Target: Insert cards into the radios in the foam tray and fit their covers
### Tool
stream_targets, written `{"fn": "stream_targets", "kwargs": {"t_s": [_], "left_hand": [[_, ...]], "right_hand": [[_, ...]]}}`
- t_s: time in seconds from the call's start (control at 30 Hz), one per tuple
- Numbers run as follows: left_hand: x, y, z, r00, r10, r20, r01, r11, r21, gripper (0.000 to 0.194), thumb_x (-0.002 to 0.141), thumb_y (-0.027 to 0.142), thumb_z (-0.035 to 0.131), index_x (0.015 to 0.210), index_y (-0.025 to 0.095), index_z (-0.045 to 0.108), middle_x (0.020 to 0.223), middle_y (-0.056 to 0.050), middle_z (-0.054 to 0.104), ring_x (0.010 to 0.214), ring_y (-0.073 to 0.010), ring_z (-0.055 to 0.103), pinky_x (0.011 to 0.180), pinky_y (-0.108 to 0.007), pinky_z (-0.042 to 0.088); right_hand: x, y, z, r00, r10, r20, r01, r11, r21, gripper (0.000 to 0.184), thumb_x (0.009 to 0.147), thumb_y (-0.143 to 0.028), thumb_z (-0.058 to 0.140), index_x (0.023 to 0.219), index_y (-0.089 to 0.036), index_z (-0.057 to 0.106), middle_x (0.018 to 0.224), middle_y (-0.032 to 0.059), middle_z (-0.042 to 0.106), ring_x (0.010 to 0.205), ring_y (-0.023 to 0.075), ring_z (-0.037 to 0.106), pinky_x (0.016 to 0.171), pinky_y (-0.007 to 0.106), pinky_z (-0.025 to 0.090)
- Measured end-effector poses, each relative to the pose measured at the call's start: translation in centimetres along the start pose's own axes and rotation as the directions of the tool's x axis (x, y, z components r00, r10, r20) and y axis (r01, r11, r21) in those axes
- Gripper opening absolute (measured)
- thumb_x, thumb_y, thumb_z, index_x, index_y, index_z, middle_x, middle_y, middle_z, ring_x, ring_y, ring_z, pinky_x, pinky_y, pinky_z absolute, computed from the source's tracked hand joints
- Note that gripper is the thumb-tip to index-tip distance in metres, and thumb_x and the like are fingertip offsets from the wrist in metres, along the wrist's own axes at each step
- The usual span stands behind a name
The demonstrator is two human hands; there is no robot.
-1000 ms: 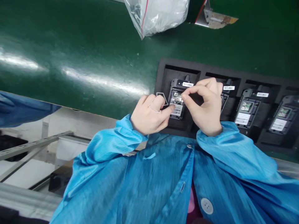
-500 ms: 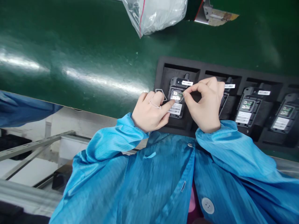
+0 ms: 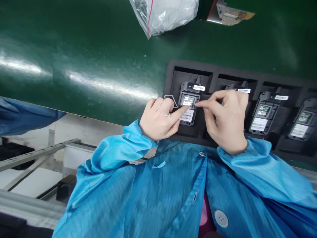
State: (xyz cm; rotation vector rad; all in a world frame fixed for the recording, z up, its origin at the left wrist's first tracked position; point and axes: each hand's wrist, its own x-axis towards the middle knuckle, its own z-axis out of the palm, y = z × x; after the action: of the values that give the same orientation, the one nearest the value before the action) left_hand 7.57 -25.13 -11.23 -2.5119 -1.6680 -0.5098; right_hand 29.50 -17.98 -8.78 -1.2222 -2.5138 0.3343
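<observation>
Green bench (image 3: 99,39) carries the black foam tray (image 3: 169,74); if the tray is bumped by a sleeve, the devices in it could be jolted. Clear plastic bag (image 3: 173,15) lies beyond, apart from the hands; low risk.

Leftmost device (image 3: 184,87) is seated in the tray's end pocket, back facing up. Left hand (image 3: 157,120) is curled with the index tip laid on it; whether anything is pinched cannot be told. With too much push, the device could be tilted or the small parts in its window (image 3: 189,100) pressed out of place.

Right hand (image 3: 229,119) is held just beside the device, grip narrow, nothing seen in it; the window edge could be snagged by a slip.

Thin white frame (image 3: 170,97) sticks out by the left knuckles; it could be bent or dropped if those fingers are opened.
</observation>
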Motion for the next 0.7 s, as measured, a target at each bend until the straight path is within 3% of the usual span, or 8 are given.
{"fn": "stream_targets", "kwargs": {"t_s": [0.13,0.23,0.47,0.6,0.7], "left_hand": [[-0.2,0.0,-0.2,0.999,-0.013,0.039,0.013,1.0,0.008,0.041,0.093,0.034,0.048,0.129,0.027,0.065,0.09,-0.007,0.055,0.081,-0.0222,0.045,0.072,-0.037,0.029],[-0.1,0.1,-0.5,0.995,-0.046,0.09,0.045,0.999,0.012,0.04,0.094,0.034,0.047,0.129,0.027,0.065,0.091,-0.008,0.056,0.082,-0.0235,0.046,0.072,-0.038,0.029],[0.4,0.4,-0.9,0.992,-0.055,0.117,0.057,0.998,-0.013,0.037,0.096,0.031,0.046,0.126,0.025,0.067,0.089,-0.008,0.057,0.081,-0.0233,0.048,0.07,-0.037,0.029],[0.7,0.1,-0.9,0.992,-0.047,0.121,0.05,0.999,-0.022,0.035,0.096,0.036,0.045,0.118,0.023,0.07,0.092,-0.009,0.057,0.084,-0.0244,0.049,0.072,-0.038,0.032],[1.1,0.0,-0.9,0.985,-0.088,0.147,0.088,0.996,0.003,0.042,0.096,0.041,0.044,0.126,0.022,0.065,0.095,-0.011,0.058,0.087,-0.0256,0.049,0.075,-0.04,0.033]], "right_hand": [[-1.5,0.1,0.0,0.989,-0.141,0.051,0.148,0.972,-0.181,0.033,0.093,-0.021,0.053,0.118,-0.033,0.071,0.121,0.006,0.059,0.115,0.0287,0.046,0.093,0.045,0.038],[-1.8,0.0,0.0,0.98,-0.175,0.096,0.194,0.947,-0.256,0.035,0.094,-0.023,0.053,0.124,-0.033,0.067,0.125,0.0061,0.059,0.116,0.0289,0.047,0.092,0.045,0.037],[-1.2,-0.8,-0.4,0.979,-0.138,0.15,0.17,0.958,-0.23,0.03,0.093,-0.023,0.052,0.12,-0.026,0.067,0.128,0.0085,0.058,0.12,0.0299,0.046,0.093,0.045,0.039],[-0.6,-0.7,-0.5,0.987,-0.076,0.14,0.104,0.973,-0.204,0.038,0.093,-0.023,0.051,0.13,-0.024,0.061,0.132,0.0112,0.055,0.124,0.0318,0.044,0.096,0.047,0.04],[-0.2,-0.6,-0.3,0.985,-0.06,0.161,0.092,0.976,-0.2,0.042,0.092,-0.022,0.052,0.134,-0.024,0.058,0.138,0.0122,0.052,0.127,0.0343,0.043,0.098,0.05,0.04]]}}
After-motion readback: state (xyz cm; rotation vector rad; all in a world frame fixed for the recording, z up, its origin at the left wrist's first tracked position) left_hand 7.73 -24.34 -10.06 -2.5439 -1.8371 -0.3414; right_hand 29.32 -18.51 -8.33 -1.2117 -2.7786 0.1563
